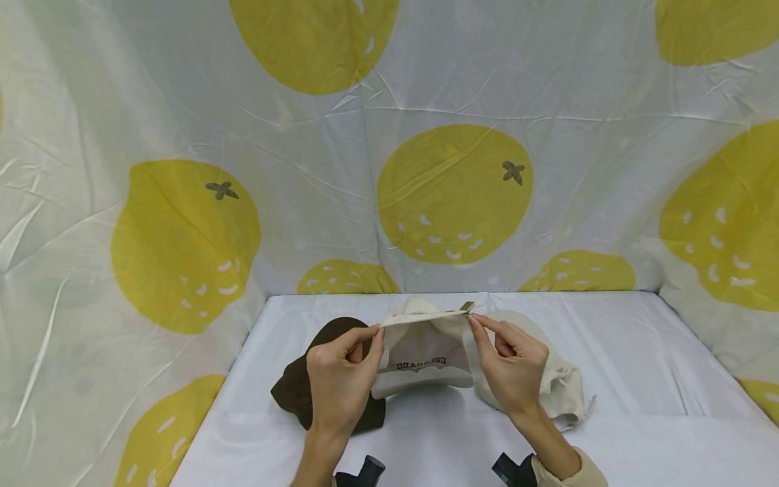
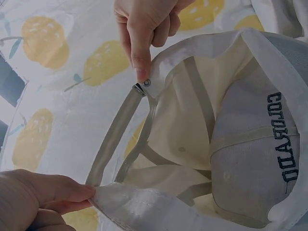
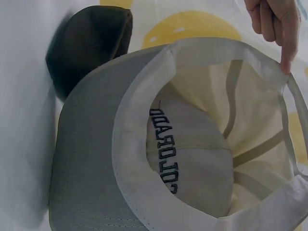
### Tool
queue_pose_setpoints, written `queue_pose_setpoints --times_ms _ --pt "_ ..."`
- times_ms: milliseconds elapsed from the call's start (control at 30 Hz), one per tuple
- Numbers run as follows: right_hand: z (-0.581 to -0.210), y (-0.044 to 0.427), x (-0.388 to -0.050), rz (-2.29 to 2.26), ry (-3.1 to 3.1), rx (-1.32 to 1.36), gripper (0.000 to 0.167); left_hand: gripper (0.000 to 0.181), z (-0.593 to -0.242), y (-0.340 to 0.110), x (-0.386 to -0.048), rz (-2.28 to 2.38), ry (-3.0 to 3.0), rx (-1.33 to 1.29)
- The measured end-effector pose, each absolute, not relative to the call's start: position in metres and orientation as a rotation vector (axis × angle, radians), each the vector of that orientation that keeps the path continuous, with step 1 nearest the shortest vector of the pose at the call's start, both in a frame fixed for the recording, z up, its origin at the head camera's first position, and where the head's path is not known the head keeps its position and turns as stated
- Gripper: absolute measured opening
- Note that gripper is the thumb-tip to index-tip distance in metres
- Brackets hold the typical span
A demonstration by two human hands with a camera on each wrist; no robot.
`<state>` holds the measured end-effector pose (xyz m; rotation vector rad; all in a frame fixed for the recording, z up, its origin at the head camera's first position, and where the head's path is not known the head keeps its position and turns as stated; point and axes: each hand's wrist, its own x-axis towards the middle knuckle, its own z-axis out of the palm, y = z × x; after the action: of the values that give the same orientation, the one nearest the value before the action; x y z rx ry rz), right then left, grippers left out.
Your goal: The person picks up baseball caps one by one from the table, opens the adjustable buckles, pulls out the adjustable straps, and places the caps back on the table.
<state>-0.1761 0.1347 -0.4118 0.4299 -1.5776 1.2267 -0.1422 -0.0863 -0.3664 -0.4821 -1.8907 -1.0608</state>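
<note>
We have the cap (image 1: 426, 352) between our two hands above the counter (image 1: 645, 385), its lettered inside facing us; whether the brim rests on the cloth we cannot tell. Our left hand (image 1: 342, 372) pinches one end of the back strap (image 2: 115, 132), and our right hand (image 1: 514, 365) pinches the other end, just beside the buckle (image 2: 139, 88). The brown cap (image 1: 295, 389) lies beyond our left hand, the pale hat (image 1: 560, 385) beyond our right. We judge this to be strap work, with the strap fastened; the next move likely calls for a steady left pinch while our right fingers work the buckle.
</note>
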Motion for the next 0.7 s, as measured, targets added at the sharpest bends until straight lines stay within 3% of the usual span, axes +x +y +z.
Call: queue_pose_setpoints --times_ms 700 --pt "-0.4175 0.1346 -0.1778 1.239 -1.585 0.407 0.02 0.013 -0.3668 -0.0845 -0.1421 -1.021 -1.886 -0.458"
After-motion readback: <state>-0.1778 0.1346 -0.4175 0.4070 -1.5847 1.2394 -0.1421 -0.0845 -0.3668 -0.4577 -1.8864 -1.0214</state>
